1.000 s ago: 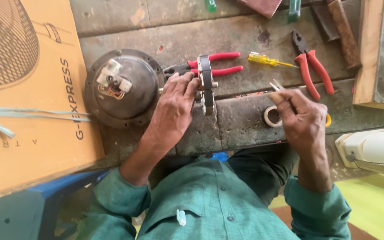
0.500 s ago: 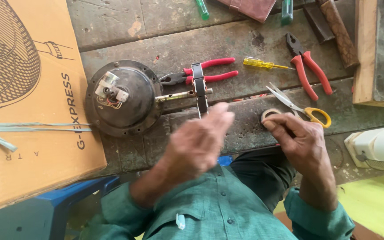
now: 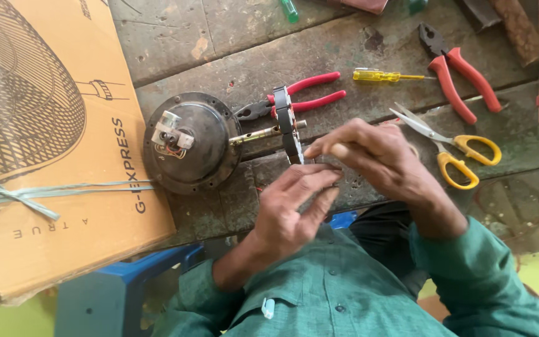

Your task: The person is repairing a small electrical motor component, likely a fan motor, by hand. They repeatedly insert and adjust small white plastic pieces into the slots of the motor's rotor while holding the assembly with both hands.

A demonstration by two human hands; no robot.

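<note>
My left hand (image 3: 291, 209) lies open; my right hand (image 3: 375, 156) pinches something small, I cannot tell what. I should work steady near the round dark metal fan motor (image 3: 191, 142) on the bench (image 3: 369, 43).

Green buttoned shirt, long sleeves

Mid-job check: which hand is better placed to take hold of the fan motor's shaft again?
Left, probably. The left hand is open, fingers spread just below the shaft of the fan motor. The right hand is pinched together, seemingly on something small I cannot make out, and sits farther from the motor.
</note>
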